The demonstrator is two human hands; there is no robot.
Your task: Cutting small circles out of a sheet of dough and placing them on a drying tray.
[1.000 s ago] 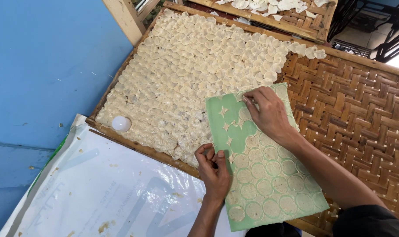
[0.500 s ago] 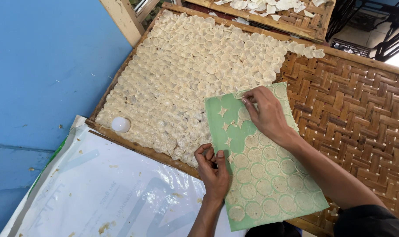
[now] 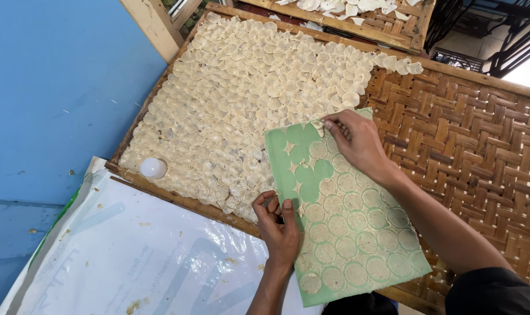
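I see L hand (image 3: 279,224) pinching the near-left edge of the green sheet (image 3: 341,221) of dough discs lying on the woven tray (image 3: 481,151), R hand (image 3: 358,140) w/ fingertips closed on one disc (image 3: 318,123) at the sheet's far edge, beside the laid-out rows.

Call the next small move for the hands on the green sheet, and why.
Probably: the right hand lifts the dough disc it pinches at the green sheet's top edge and lays it on the woven tray, beside the laid discs. The sheet's top corner is already bare; the left hand holds its edge.
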